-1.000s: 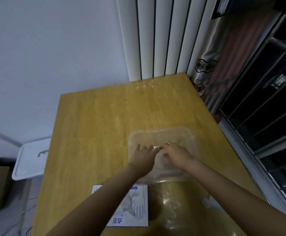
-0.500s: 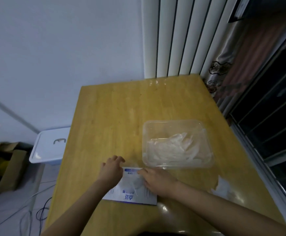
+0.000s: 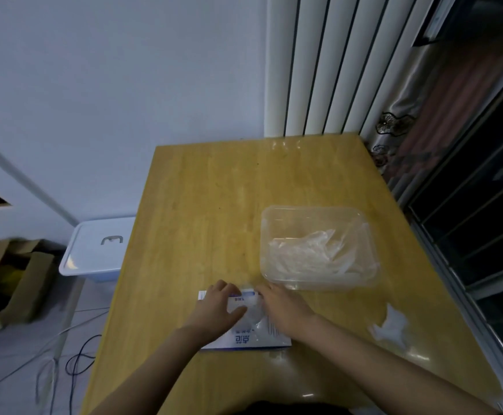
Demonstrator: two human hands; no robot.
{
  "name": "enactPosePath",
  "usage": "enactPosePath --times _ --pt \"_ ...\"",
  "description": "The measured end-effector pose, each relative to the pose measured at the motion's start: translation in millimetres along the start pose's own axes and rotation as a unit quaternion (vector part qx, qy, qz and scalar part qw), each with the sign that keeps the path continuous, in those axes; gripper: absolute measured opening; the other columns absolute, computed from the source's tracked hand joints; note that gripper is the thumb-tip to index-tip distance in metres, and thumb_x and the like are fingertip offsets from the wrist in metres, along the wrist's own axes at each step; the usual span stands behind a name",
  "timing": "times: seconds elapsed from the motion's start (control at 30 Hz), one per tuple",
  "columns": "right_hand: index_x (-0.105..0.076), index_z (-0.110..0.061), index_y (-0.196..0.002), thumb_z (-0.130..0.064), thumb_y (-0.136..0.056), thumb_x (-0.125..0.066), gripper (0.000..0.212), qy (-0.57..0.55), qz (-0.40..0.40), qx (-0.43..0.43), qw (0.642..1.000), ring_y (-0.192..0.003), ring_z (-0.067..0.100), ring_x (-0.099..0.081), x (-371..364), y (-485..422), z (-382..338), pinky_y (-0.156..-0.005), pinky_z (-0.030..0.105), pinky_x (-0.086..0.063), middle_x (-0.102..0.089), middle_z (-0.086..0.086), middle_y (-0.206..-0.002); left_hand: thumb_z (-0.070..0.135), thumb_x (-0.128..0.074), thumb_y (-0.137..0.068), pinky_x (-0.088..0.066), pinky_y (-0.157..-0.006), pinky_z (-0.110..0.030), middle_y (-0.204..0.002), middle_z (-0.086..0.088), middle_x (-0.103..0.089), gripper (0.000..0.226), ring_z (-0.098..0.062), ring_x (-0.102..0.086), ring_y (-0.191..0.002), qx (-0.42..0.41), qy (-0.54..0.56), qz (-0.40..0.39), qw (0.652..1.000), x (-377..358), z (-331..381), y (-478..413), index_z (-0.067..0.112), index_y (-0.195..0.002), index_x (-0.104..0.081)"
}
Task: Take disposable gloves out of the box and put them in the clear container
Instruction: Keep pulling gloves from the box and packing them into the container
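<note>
Left hand (image 3: 214,310) pressing flat on box (image 3: 244,339) near front edge of table (image 3: 199,205), steadying it; right hand (image 3: 283,310) touching protruding glove (image 3: 251,314), grip unclear; clear container (image 3: 313,207) lying just beyond.

The left and far parts of the surface (image 3: 202,205) are open wood, up to the radiator (image 3: 319,64) behind the far edge. The left hand (image 3: 214,310) and right hand (image 3: 283,310) lie side by side on the glove box (image 3: 244,339), crowding its top. Just beyond stands the clear container (image 3: 316,208), its top open, with gloves (image 3: 310,253) heaped inside. A crumpled clear scrap (image 3: 391,327) lies well right of the box.
</note>
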State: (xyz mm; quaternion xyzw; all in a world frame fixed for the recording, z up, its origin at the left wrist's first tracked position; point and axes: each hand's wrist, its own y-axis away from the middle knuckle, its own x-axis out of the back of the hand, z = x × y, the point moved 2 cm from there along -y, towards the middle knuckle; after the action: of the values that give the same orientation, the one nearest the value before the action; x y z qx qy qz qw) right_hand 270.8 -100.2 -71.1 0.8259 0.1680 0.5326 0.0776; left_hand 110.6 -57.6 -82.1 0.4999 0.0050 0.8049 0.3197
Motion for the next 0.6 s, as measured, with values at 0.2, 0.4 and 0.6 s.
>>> enactPosePath --times 0.2,0.4,0.6 --pt "-0.02 -0.013 -0.149 -0.021 -0.095 -0.053 0.064 0.001 -0.06 -0.048 0.997 -0.133 0.029 -0.037 1.8 -14.6 -16.3 -0.105 0.04 -0.036 -0.037 0.012 -0.146 0.052 -0.061 -0.083 -0.032 -0.097 -0.033 -0.13 0.009 -0.039 0.051 -0.011 -0.034 -0.125 -0.023 -0.097 -0.029 0.995 -10.1 -0.5 6.1 0.029 -0.127 -0.046" --pt "-0.061 -0.013 -0.113 -0.017 -0.092 -0.056 0.022 0.008 -0.016 -0.043 0.999 -0.106 0.023 -0.055 1.9 -17.9 -21.2 -0.089 0.033 -0.046 -0.056 0.006 -0.116 0.046 -0.063 -0.083 -0.03 -0.098 -0.032 -0.131 0.009 -0.04 0.051 -0.011 -0.034 -0.126 -0.023 -0.095 -0.011 0.995 -14.7 -3.2 9.1 0.029 -0.128 -0.046" --pt "-0.06 -0.011 -0.102 -0.013 -0.096 -0.047 0.014 0.024 -0.003 -0.045 0.999 -0.09 0.021 -0.058 7.9 -11.4 -20.3 -0.078 0.03 -0.047 -0.059 0.008 -0.103 0.042 -0.067 -0.08 -0.031 -0.097 -0.031 -0.131 0.009 -0.041 0.054 -0.012 -0.036 -0.125 -0.008 -0.087 -0.008 0.996 -17.3 -3.4 6.8 0.028 -0.128 -0.047"
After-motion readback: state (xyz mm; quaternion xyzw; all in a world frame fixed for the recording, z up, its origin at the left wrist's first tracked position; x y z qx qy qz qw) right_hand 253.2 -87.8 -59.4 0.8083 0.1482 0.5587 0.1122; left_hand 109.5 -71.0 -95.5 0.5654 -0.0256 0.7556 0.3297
